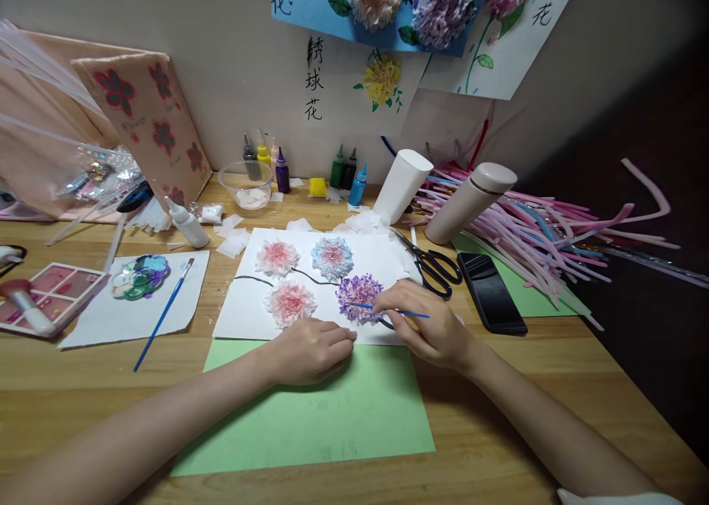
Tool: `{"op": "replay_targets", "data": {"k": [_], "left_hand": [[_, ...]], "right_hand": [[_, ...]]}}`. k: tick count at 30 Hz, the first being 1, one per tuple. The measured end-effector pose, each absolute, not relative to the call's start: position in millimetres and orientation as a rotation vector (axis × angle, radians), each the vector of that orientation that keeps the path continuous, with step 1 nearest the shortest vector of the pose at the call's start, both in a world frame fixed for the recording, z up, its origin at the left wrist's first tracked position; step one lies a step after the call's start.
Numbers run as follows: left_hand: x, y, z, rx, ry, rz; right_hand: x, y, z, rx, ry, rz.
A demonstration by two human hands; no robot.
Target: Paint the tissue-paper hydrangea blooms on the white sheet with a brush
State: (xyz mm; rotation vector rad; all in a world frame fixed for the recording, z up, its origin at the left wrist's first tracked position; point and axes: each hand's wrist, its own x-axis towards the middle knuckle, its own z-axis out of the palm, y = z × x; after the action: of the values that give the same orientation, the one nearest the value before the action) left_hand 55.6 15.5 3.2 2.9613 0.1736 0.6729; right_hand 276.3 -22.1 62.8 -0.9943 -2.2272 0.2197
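Fingers of the right hand [429,328] pinched a thin blue brush [415,314], its tip on the purple paper flower [357,292] on the white sheet [244,314]. The left hand [310,350], curled and holding nothing, pinned the sheet's near edge; light, steady dabs seemed wisest.

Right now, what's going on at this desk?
A person is working on a white sheet bearing four paper flowers. The right hand holds a thin blue brush, its tip at the purple flower. The left hand, curled, rests on the sheet's lower edge above the green paper. Scissors and a phone lie to the right.
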Motion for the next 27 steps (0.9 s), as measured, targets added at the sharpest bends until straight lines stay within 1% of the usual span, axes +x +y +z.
{"op": "replay_targets", "data": {"k": [5,9,13,20,27], "left_hand": [[55,15,2,2.958,0.187,0.662],[55,15,1,2.955,0.179,0.669],[55,16,2,2.957,0.180,0.677],[56,16,2,2.952,0.178,0.685],[56,16,1,2.960,0.174,0.672]], "right_hand": [[278,-21,66,-1.030,-2.233,0.118],[279,-24,74,-1.031,-2.184,0.169],[277,-25,73,-0.964,-2.271,0.203],[279,-26,79,-0.985,-2.253,0.076],[275,-28,76,-0.952,-2.254,0.238]]}}
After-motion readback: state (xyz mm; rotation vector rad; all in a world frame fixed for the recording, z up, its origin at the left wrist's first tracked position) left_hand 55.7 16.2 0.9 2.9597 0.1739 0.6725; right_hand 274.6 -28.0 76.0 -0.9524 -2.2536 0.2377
